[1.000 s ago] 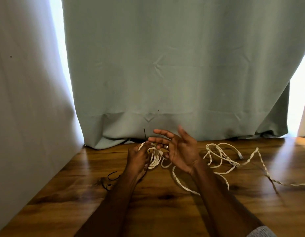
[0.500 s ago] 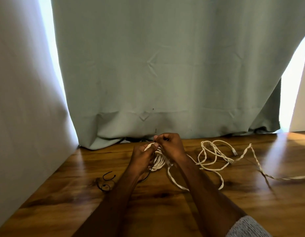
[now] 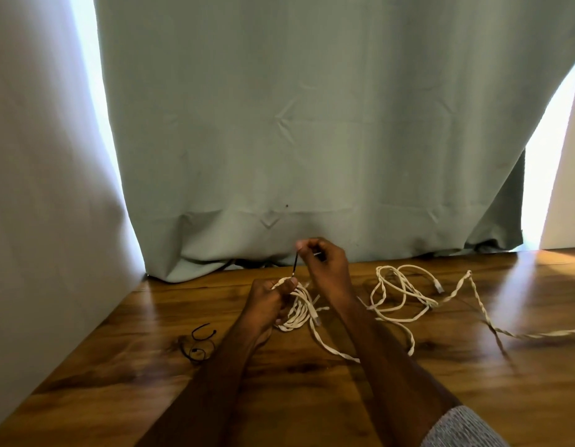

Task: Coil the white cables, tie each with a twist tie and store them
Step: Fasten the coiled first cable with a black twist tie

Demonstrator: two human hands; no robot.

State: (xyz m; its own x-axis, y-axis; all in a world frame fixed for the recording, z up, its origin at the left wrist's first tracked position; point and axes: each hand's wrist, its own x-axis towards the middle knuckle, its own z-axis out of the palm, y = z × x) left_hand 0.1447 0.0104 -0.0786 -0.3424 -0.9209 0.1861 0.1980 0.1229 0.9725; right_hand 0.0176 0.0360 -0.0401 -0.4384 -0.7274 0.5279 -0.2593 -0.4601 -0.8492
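My left hand [image 3: 269, 300] grips a coiled white cable [image 3: 297, 312] just above the wooden table [image 3: 408, 391], thumb pressed on top of the loops. My right hand [image 3: 325, 266] pinches the upper end of a thin black twist tie [image 3: 294, 265] that rises straight up from the coil. A loose tail of this cable runs down under my right forearm. A second white cable [image 3: 399, 293] lies in loose, uncoiled loops to the right, its twisted length trailing off the right edge.
Black twist ties [image 3: 199, 345] lie on the table left of my left forearm. A grey-green curtain [image 3: 296, 140] hangs down to the table's far edge. A white wall [image 3: 37, 188] borders the left side.
My right hand went from open beside the coil to closing over it, then lifted while pinching the black tie upward. My left hand kept holding the coil.
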